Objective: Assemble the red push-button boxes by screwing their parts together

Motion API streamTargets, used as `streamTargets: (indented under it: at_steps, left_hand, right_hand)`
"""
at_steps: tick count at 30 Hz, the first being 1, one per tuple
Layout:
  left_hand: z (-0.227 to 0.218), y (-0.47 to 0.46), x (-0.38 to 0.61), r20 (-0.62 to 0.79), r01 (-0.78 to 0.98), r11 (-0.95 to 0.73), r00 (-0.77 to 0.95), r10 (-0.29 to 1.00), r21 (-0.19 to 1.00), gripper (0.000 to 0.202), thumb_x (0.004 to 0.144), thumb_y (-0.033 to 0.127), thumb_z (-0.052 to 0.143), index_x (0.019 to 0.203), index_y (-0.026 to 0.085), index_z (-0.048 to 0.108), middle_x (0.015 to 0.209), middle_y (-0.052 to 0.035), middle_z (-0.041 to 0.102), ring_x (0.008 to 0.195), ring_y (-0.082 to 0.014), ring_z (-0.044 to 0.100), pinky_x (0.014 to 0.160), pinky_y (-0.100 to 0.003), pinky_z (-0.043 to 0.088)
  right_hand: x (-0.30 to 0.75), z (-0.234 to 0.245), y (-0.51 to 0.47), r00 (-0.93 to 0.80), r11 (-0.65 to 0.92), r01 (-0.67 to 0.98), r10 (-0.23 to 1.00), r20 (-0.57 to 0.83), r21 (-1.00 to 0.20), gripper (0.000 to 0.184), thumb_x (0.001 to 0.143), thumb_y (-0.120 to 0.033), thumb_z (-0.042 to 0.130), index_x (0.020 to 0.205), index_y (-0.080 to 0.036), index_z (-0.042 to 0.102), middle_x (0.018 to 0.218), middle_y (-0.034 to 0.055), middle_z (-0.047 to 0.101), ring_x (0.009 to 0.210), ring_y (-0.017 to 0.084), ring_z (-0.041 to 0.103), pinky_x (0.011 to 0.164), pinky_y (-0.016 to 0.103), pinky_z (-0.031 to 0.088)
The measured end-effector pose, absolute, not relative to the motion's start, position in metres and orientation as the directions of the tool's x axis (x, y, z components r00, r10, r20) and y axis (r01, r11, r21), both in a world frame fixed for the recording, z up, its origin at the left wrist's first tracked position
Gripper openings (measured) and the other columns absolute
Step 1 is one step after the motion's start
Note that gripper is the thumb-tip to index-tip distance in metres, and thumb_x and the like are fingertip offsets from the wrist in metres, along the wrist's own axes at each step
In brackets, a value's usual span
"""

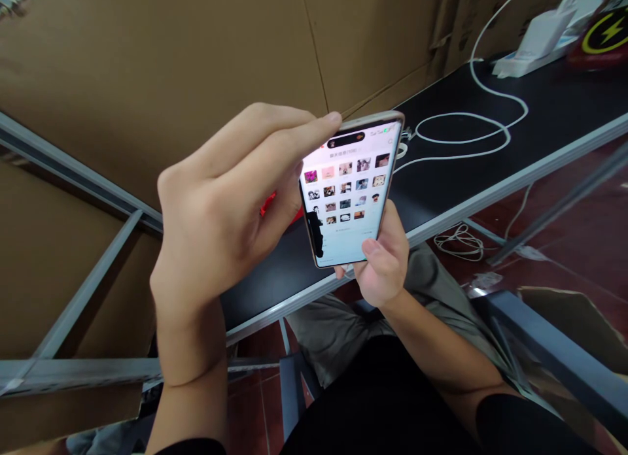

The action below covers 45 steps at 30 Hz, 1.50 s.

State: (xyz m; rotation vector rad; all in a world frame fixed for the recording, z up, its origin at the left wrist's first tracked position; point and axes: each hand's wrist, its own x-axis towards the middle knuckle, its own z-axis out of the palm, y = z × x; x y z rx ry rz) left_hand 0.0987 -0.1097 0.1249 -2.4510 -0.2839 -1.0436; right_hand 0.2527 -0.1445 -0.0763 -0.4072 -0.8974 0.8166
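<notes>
A smartphone (350, 193) with a lit screen is held up above the dark tabletop, slightly tilted. Its screen has rows of small square pictures and a few lines of text. My right hand (383, 259) is closed around the phone's lower right part, with the thumb over the bottom of the screen. My left hand (220, 200) is at the phone's left side, its fingers stretched toward the top left corner. The index fingertip overlaps that corner; whether it presses on the phone I cannot tell. Part of a red thing (267, 203) shows behind the left hand, mostly hidden.
A black tabletop (441, 180) with a metal edge runs under the hands. On it lie a white cable (461, 115) and a power strip (524, 59) with a white charger (544, 33). Cardboard (196, 43) stands behind. A coiled cord (458, 242) lies lower right, near a grey chair arm (554, 357).
</notes>
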Motion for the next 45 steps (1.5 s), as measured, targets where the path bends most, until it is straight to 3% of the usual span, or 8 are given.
streamTargets:
  at_steps: [8,15,21,29,30,34,39,45]
  left_hand:
    - [0.12,-0.099,0.1,0.736,0.323,-0.897,0.677,-0.004,-0.302,0.044,0.131,0.03,0.063,0.162,0.042,0.092,0.149,-0.0019,0.096,0.125,-0.0363,0.094,0.114,-0.058,0.08]
    - [0.121,-0.104,0.103,0.744,0.35,-0.872,0.668,-0.023,-0.342,0.037,0.135,0.037,0.064,0.157,0.041,0.093,0.144,0.0025,0.097,0.121,-0.0289,0.096,0.109,-0.044,0.08]
    - [0.124,-0.107,0.109,0.745,0.255,-0.896,0.657,-0.116,-0.364,0.034,0.125,0.011,0.075,0.145,0.032,0.093,0.141,0.004,0.099,0.117,-0.026,0.098,0.101,-0.038,0.08]
    - [0.123,-0.114,0.104,0.728,0.31,-0.907,0.685,0.006,-0.284,0.038,0.131,0.016,0.072,0.155,0.04,0.09,0.153,0.0091,0.096,0.132,-0.022,0.095,0.112,-0.042,0.081]
    - [0.122,-0.114,0.105,0.73,0.341,-0.905,0.682,0.051,-0.255,0.042,0.131,0.012,0.07,0.156,0.039,0.09,0.156,0.008,0.095,0.136,-0.0214,0.094,0.118,-0.042,0.079]
    - [0.123,-0.109,0.106,0.728,0.23,-0.912,0.679,-0.099,-0.339,0.049,0.123,0.002,0.07,0.154,0.034,0.091,0.148,0.0033,0.097,0.128,-0.0211,0.096,0.11,-0.035,0.078]
    - [0.123,-0.114,0.103,0.725,0.29,-0.926,0.689,0.028,-0.24,0.055,0.127,0.01,0.064,0.16,0.045,0.091,0.154,0.0058,0.096,0.136,-0.0296,0.095,0.112,-0.049,0.079]
    - [0.125,-0.115,0.104,0.711,0.291,-0.92,0.703,0.017,-0.265,0.046,0.125,0.002,0.065,0.156,0.024,0.091,0.155,-0.0018,0.096,0.138,-0.0237,0.094,0.118,-0.04,0.077]
  right_hand:
    - [0.251,-0.067,-0.148,0.442,0.642,-0.477,0.766,0.467,-0.6,0.057,0.101,-0.074,0.091,0.128,-0.032,0.065,0.09,-0.0003,0.077,0.041,0.016,0.054,0.03,0.033,0.044]
    - [0.249,-0.067,-0.149,0.467,0.648,-0.496,0.76,0.452,-0.577,0.054,0.099,-0.071,0.094,0.128,-0.032,0.069,0.093,0.0007,0.081,0.039,0.015,0.054,0.029,0.032,0.041]
    - [0.253,-0.07,-0.15,0.444,0.608,-0.477,0.79,0.422,-0.634,0.064,0.096,-0.081,0.092,0.132,-0.032,0.07,0.101,0.006,0.084,0.056,0.025,0.074,0.032,0.032,0.044]
    - [0.251,-0.067,-0.149,0.425,0.575,-0.531,0.816,0.391,-0.623,0.067,0.093,-0.085,0.091,0.128,-0.033,0.071,0.105,0.0091,0.086,0.076,0.036,0.088,0.034,0.032,0.044]
    - [0.251,-0.066,-0.149,0.429,0.582,-0.538,0.812,0.396,-0.61,0.065,0.093,-0.084,0.091,0.127,-0.033,0.071,0.101,0.0081,0.085,0.073,0.035,0.086,0.033,0.032,0.043]
    - [0.25,-0.065,-0.148,0.453,0.62,-0.551,0.784,0.425,-0.559,0.057,0.096,-0.077,0.093,0.124,-0.032,0.072,0.092,0.002,0.078,0.049,0.021,0.065,0.031,0.031,0.041]
    - [0.25,-0.062,-0.153,0.453,0.602,-0.573,0.798,0.398,-0.555,0.051,0.097,-0.069,0.093,0.125,-0.032,0.073,0.099,0.0002,0.08,0.05,0.018,0.063,0.033,0.03,0.045]
    - [0.249,-0.06,-0.151,0.467,0.605,-0.58,0.796,0.386,-0.546,0.056,0.092,-0.073,0.096,0.122,-0.032,0.074,0.092,0.0,0.078,0.046,0.018,0.059,0.028,0.031,0.042]
